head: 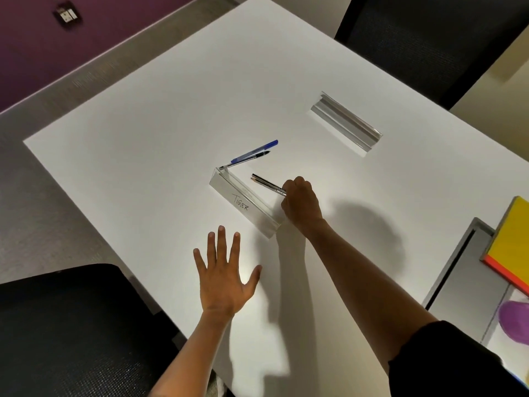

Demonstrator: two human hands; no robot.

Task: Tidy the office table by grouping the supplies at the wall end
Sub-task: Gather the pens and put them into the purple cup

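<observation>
Roughly midway: right hand clamped on two pencils beside the nameplate; left hand flat, fingers spread on the desk. Two pens lie near; grouping at the wall end unfinished.

Overhead light is falling onto the white table, leaving its middle bright while the corners of the view are dimming, darkest at 7 and 1 o'clock. The right hand and its forearm are casting soft double shadows toward 3 and 6 o'clock. A pale glare is pooling on the tabletop beside the left hand. Straight table edges are bowing outward near the frame's rim, and detail there is softening slightly.
</observation>
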